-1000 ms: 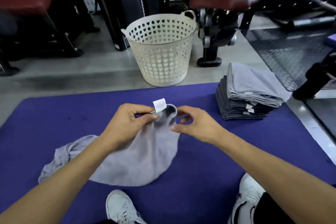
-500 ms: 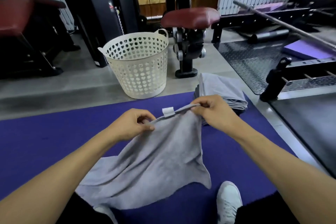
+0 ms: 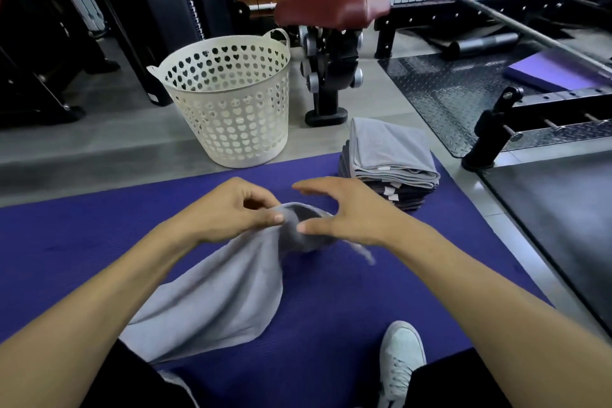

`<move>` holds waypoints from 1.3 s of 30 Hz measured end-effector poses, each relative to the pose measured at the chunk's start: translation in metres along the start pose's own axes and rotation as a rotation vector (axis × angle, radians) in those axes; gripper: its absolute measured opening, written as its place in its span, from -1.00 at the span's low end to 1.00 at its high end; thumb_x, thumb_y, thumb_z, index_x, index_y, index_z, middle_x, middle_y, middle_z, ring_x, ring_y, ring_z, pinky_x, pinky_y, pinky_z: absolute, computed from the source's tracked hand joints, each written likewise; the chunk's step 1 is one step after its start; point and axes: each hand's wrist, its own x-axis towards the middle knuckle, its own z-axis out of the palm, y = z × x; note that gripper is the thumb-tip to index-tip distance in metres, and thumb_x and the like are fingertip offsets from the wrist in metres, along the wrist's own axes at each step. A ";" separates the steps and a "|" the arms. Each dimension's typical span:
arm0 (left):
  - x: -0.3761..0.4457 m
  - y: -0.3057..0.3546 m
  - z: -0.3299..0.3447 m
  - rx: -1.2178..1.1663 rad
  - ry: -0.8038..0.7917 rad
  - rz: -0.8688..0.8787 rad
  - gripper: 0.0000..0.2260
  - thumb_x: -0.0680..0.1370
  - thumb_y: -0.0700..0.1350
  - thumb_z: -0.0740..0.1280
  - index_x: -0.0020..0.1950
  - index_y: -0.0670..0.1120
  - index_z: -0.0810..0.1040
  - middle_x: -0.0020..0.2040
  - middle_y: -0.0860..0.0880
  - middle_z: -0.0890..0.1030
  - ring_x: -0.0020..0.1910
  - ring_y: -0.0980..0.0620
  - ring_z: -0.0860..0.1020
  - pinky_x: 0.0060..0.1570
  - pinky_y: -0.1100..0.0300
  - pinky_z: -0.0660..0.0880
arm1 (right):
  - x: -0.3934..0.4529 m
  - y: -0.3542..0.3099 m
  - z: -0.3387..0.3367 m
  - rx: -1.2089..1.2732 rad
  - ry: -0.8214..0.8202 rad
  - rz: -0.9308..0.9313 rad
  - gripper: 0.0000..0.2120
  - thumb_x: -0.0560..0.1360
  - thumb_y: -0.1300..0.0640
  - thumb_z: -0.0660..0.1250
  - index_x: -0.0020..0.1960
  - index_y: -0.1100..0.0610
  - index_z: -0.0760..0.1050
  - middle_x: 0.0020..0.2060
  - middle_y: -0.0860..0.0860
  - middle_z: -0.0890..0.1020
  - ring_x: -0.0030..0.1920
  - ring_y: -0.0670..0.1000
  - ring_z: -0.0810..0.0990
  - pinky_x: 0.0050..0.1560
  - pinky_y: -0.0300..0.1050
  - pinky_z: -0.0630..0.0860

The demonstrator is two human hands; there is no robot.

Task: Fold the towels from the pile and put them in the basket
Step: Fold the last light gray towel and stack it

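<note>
A light grey towel (image 3: 218, 291) hangs from my left hand (image 3: 231, 212), which pinches its top edge above the purple mat (image 3: 82, 242). The cloth trails down toward my lap. My right hand (image 3: 344, 209) hovers just right of that edge with fingers spread and thumb near the cloth, holding nothing. A white perforated basket (image 3: 228, 109) stands on the floor beyond the mat; I see nothing in it. A pile of folded grey towels (image 3: 390, 159) sits at the mat's far right corner.
A weight machine with a dark red seat (image 3: 331, 7) stands right behind the basket. Black steel plate flooring and a barbell rack (image 3: 496, 103) lie to the right. My white shoe (image 3: 400, 354) rests on the mat's near edge.
My right hand has let go of the towel's edge and opened. The stretched top edge has collapsed toward my left hand, which still pinches it.
</note>
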 end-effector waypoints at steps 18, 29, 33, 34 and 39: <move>-0.006 -0.031 -0.017 0.170 0.000 -0.184 -0.77 0.40 0.05 0.56 -0.24 -0.09 0.67 -0.39 -0.02 0.44 -0.38 0.08 0.31 -0.34 0.20 0.24 | 0.010 0.017 -0.004 -0.058 -0.051 0.178 -0.45 0.41 -0.09 0.52 0.34 -0.01 0.48 0.09 -0.13 0.59 0.08 -0.16 0.57 0.11 -0.38 0.46; -0.020 -0.034 -0.016 0.037 -0.198 -0.290 -0.79 0.39 0.01 0.54 -0.08 -0.08 0.70 -0.16 -0.05 0.70 -0.16 0.10 0.60 0.08 0.15 0.48 | 0.016 -0.016 -0.004 0.113 0.065 -0.020 -0.91 0.50 0.20 0.42 -0.18 0.16 0.66 -0.36 -0.02 0.65 -0.41 -0.22 0.47 -0.30 -0.35 0.40; -0.022 -0.046 -0.024 0.132 -0.195 -0.347 -0.86 0.46 -0.02 0.52 -0.03 -0.02 0.71 -0.06 0.05 0.72 0.00 0.08 0.66 0.19 0.11 0.53 | 0.013 0.010 -0.019 -0.136 0.220 0.076 -0.91 0.48 0.22 0.41 -0.20 0.14 0.64 -0.35 -0.09 0.63 -0.34 -0.09 0.56 -0.25 -0.18 0.47; -0.022 -0.043 -0.026 0.094 -0.139 -0.320 -0.87 0.47 -0.03 0.51 -0.04 -0.05 0.71 -0.07 0.02 0.72 -0.03 0.06 0.66 0.09 0.15 0.54 | 0.013 0.015 -0.019 -0.203 0.206 0.089 -0.93 0.47 0.22 0.40 -0.17 0.13 0.64 -0.32 -0.06 0.65 -0.29 -0.05 0.57 -0.20 -0.15 0.48; -0.021 -0.021 -0.021 -0.040 -0.056 -0.155 -0.62 0.38 0.15 0.54 -0.03 -0.14 0.67 0.00 -0.29 0.64 -0.10 -0.04 0.57 0.02 -0.05 0.49 | 0.011 -0.001 0.006 -0.172 -0.049 -0.056 -0.46 0.44 -0.06 0.49 0.36 0.03 0.47 0.15 -0.16 0.56 0.12 -0.19 0.49 0.17 -0.31 0.39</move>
